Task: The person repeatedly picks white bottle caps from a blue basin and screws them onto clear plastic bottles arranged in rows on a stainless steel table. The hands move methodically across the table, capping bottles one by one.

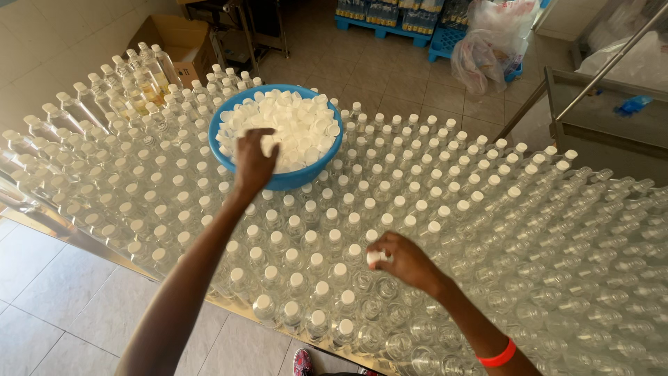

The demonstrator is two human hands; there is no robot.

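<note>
Uncapped bottles (390,334) stand nearest me; my right hand (406,262) pinches a white cap (376,257) over one. My left hand (253,161) curls into the blue bowl (292,179), perhaps grasping caps. Roughly half look capped.

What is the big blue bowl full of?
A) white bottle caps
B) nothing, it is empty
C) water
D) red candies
A: the blue bowl sitting among the clear bottles is heaped with small white caps, and the left hand reaches into them while the right hand holds one cap over a bottle.
</note>
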